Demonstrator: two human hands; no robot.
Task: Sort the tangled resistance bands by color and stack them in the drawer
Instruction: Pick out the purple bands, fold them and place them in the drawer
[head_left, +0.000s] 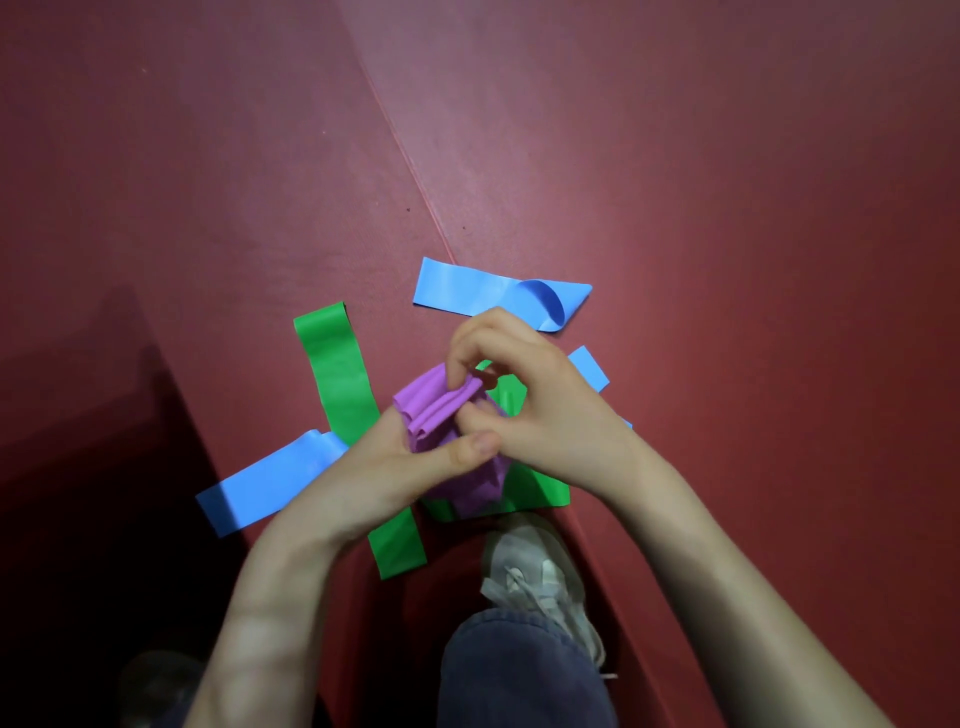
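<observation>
Gripping a bunched purple band (440, 411) above the red mat (675, 208), the left hand (384, 473) clamps the folds under its thumb, fingers closed beneath. The right hand (545, 410) pinches the band's upper edge between curled fingertips and thumb. A green band (337, 374) and a blue band (478, 291) lie flat on the mat nearby.

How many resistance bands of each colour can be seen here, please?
Blue: 3 (far blue band, left blue band, right blue band, partly hidden)
Green: 2 (long green band, short green band under the purple one)
Purple: 1 (purple band, bunched, held by the left hand and right hand)
Total: 6, as far as the hands let one see.
</observation>
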